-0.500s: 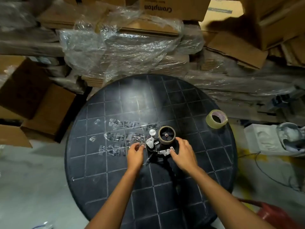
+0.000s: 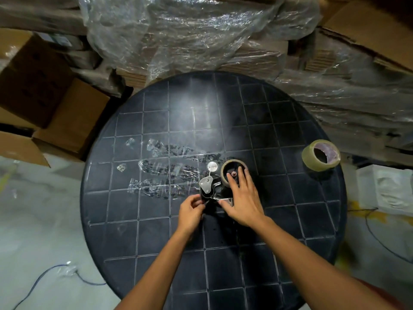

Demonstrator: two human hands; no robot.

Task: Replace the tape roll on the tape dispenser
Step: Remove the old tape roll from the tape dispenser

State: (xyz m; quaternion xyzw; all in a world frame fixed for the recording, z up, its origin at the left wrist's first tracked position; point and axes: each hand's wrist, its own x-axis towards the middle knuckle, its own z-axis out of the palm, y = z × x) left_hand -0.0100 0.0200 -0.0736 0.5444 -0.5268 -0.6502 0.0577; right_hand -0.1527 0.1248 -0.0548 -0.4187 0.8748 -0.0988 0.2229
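Observation:
A black tape dispenser with silver metal parts lies on the round black table. A brown cardboard core, nearly bare of tape, sits on its spindle. My right hand lies over the dispenser, fingers stretched onto the core, thumb against the metal blade end. My left hand pinches the dispenser's near left edge. A fuller roll of tape lies flat at the table's right edge, well away from both hands.
Strips of clear tape are stuck to the tabletop left of the dispenser. Cardboard boxes and plastic-wrapped stacks crowd behind and to the left. Cables trail on the floor. White foam packaging sits at the right.
My right hand has slid forward so its fingers now rest on the cardboard core. My left hand has closed in on the dispenser's near left edge.

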